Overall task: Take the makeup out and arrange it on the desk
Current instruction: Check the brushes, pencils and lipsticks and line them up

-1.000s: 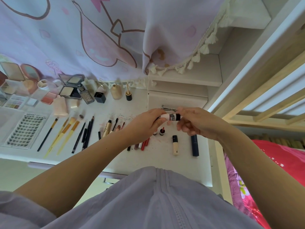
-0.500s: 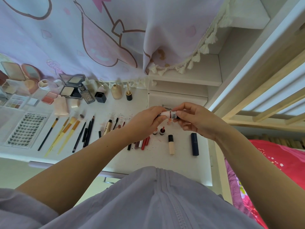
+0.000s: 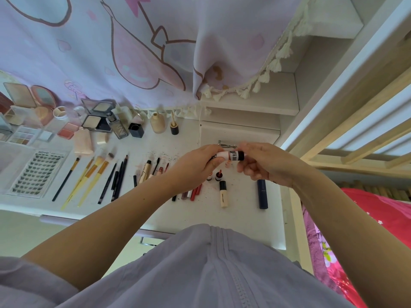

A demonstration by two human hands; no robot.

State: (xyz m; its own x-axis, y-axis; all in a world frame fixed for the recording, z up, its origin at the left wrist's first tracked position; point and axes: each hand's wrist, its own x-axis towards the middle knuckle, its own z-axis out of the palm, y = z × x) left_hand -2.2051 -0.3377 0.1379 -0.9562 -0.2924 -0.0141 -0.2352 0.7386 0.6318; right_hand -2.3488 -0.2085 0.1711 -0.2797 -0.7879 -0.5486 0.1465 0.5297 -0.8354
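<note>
Tube of makeup, pink with a black cap, sits pinched between my left hand and right hand, fingers of both curled round its ends, above the white desk beside rows of brushes

Desk: brushes left, concealer tube right, compacts behind.
Hands: small tube held between, above desk.

White desk carries brushes, compacts, tubes.
</note>
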